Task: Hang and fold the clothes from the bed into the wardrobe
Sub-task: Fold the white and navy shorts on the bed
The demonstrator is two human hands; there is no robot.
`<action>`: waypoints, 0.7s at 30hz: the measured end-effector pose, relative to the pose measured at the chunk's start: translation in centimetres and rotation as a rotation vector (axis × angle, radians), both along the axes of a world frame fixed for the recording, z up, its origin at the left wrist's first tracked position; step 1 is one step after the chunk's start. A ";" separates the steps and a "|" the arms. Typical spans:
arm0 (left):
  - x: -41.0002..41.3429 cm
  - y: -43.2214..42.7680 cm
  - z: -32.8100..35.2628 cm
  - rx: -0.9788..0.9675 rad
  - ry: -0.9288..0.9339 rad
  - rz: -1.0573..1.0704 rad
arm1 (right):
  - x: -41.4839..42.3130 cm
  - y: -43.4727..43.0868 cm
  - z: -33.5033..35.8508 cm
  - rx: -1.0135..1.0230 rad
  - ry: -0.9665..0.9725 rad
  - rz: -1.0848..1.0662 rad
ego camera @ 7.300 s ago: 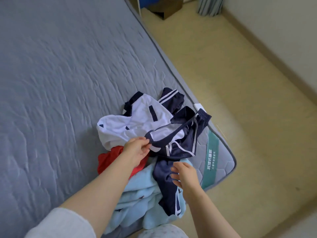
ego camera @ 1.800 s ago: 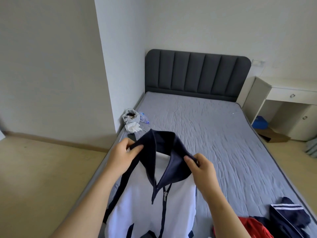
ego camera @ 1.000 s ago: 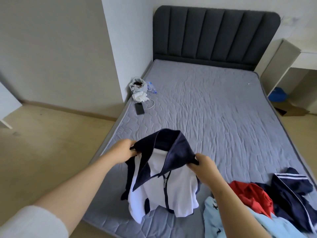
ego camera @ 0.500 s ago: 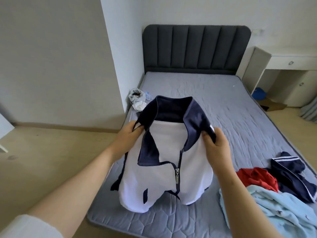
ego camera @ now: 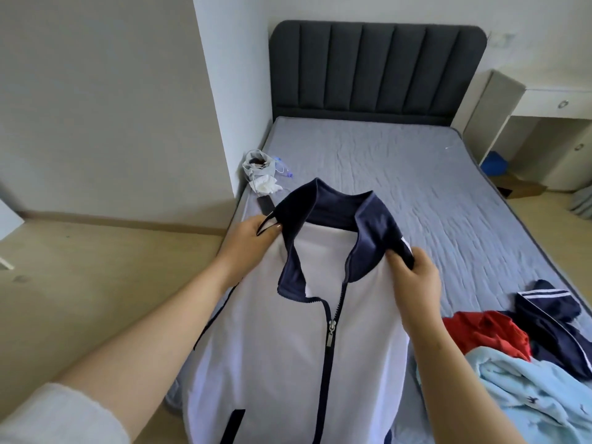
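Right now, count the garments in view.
4: jacket held up in front; red top, navy garment and blue garment heaped on the bed at right. Others may be hidden beneath.

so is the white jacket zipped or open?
Partly zipped: on the white jacket, the zipper pull sits mid-chest, teeth parted above it, joined below.

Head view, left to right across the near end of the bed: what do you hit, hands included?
left hand → white jacket, which both hands hold up by the collar → right hand → red garment → navy garment
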State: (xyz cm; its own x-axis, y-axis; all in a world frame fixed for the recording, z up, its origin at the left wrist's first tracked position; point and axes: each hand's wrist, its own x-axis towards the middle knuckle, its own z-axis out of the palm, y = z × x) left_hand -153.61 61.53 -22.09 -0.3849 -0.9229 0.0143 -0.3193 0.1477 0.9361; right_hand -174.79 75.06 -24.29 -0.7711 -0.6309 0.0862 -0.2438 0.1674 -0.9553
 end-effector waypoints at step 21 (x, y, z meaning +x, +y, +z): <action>-16.2 -19.0 -20.2 0.356 -0.537 0.011 | -11.2 -23.0 -16.8 0.417 -0.690 0.174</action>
